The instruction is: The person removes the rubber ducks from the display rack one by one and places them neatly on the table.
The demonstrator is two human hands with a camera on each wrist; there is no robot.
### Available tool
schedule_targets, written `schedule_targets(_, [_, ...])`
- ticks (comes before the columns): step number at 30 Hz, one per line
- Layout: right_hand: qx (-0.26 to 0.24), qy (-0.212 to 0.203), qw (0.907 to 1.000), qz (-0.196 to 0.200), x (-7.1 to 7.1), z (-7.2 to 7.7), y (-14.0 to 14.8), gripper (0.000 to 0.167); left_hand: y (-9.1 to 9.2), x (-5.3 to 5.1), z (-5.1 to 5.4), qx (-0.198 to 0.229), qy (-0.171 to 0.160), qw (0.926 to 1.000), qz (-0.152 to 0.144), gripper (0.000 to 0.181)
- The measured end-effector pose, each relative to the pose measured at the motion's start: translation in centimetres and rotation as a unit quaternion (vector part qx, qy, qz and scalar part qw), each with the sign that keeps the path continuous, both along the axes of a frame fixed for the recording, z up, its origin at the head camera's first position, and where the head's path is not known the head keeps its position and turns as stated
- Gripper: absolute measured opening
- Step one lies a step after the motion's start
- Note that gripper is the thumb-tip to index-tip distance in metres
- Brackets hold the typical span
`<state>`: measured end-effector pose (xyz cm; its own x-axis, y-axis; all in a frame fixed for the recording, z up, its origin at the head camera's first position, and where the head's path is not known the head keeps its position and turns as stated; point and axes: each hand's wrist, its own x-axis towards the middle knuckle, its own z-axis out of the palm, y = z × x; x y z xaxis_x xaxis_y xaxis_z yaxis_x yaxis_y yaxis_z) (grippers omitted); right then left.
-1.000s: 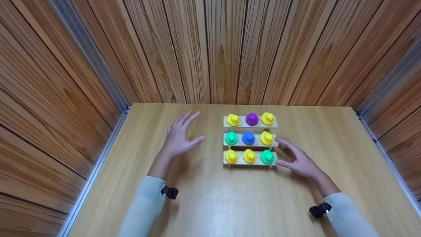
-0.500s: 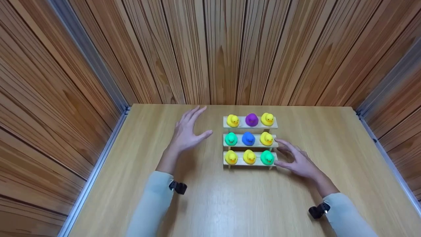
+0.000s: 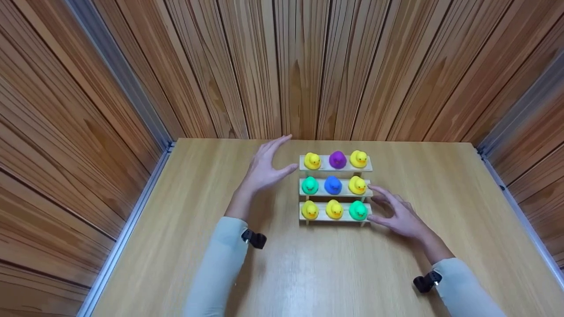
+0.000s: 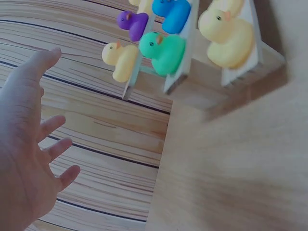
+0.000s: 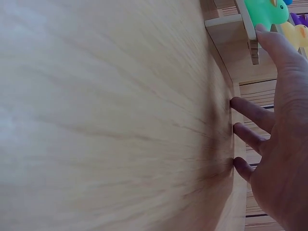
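Observation:
A pale wooden three-tier rack (image 3: 324,164) stands right of centre on the table, with rubber ducks on each tier. The top tier bears a purple duck (image 3: 337,160) between two yellow ones. On the middle tier sit a green duck (image 3: 309,186), a blue duck (image 3: 332,186) and a yellow duck (image 3: 357,185). Two yellow ducks and a green duck (image 3: 358,211) occupy the front tier. My left hand (image 3: 263,171), fingers spread, is just left of the top tier and holds nothing. My right hand (image 3: 402,216) is at the rack's right end, thumb by the front green duck; contact is unclear.
The light wood table (image 3: 282,273) reaches back to a wood-plank wall (image 3: 299,70). Metal rails (image 3: 128,229) run along its sides, with plank walls beyond. A small black camera sits on each wrist (image 3: 254,239).
My left hand has moved right and away from me, closer to the rack's left side. The right hand, the rack and the ducks have hardly moved.

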<state>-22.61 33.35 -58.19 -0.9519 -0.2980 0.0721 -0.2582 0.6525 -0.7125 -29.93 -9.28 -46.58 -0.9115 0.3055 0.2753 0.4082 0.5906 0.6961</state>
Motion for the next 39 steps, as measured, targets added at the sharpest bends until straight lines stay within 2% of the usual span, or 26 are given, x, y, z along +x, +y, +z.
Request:
schedule_targets(6, [-0.007,-0.002,1.0000,0.002,0.0,0.0,-0.1,0.086,1.4,-0.7,0.7,0.037,-0.035,0.9986,-0.011,0.074])
schedule_targets(10, [-0.007,0.001,1.0000,0.001,0.0,0.0,-0.1,0.087,2.5,-0.9,0.9,0.082,-0.073,0.9940,-0.009,0.068])
schedule_targets(13, [-0.007,0.002,1.0000,0.001,0.0,0.0,-0.1,0.086,3.3,-0.9,1.0,0.100,-0.084,0.9915,-0.007,0.065])
schedule_targets(20, [-0.007,-0.002,1.0000,0.004,0.0,-0.1,0.0,0.086,5.0,-0.9,0.5,0.090,-0.090,0.9919,0.004,0.058])
schedule_targets(29, [-0.009,-0.001,1.0000,0.003,0.1,0.0,0.0,0.086,6.1,-1.4,-0.1,0.087,-0.110,0.9901,0.002,0.048])
schedule_targets(35, [-0.010,-0.007,0.9999,0.001,0.0,0.0,-0.1,0.085,6.8,-1.4,-0.7,0.094,-0.129,0.9871,0.017,0.045])
schedule_targets(39, [-0.009,-0.008,0.9999,0.002,0.1,0.0,-0.1,0.085,7.1,-1.3,-1.2,0.089,-0.127,0.9875,0.028,0.041])
